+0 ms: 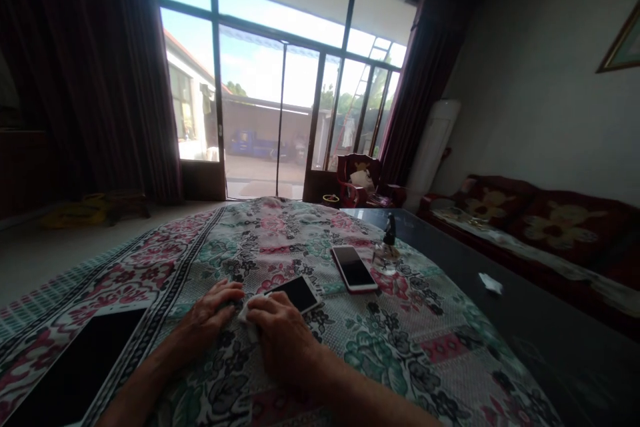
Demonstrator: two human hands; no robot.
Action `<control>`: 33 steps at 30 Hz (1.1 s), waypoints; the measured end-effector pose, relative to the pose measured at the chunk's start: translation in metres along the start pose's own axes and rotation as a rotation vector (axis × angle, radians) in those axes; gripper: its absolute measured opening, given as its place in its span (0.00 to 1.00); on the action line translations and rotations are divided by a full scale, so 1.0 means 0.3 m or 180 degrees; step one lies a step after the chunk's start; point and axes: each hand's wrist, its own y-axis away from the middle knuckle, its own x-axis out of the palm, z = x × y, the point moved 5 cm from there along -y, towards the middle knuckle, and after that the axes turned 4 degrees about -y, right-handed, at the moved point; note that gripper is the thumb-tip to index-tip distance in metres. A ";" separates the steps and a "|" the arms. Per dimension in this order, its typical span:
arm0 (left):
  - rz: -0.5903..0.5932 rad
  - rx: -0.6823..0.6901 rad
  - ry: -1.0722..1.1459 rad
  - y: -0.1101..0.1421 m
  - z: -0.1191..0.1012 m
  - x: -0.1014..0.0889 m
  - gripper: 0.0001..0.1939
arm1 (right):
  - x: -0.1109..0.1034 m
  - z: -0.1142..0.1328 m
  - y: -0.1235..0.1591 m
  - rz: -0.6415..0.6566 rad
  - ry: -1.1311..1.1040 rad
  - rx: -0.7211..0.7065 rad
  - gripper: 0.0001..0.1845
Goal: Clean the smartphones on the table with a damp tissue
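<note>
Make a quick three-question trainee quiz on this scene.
1. What white thing lies under the right hand?
2. True or false: the pink-edged phone lies screen up on the patterned tablecloth.
3. Which hand is nearer the black tablet, the right or the left?

Key:
1. A white cloth
2. True
3. The left
</note>
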 end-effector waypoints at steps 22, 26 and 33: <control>0.0458 -0.0148 -0.1132 0.019 -0.126 0.044 0.41 | -0.198 -0.306 0.051 -0.0457 0.0891 0.1621 0.16; 0.0468 -0.0129 -0.1105 0.019 -0.120 0.045 0.41 | -0.293 -0.356 0.072 -0.0779 0.0937 0.1626 0.22; 0.0310 -0.0034 -0.0994 0.021 -0.118 0.044 0.40 | -0.271 -0.283 0.138 -0.0661 0.0643 0.0900 0.24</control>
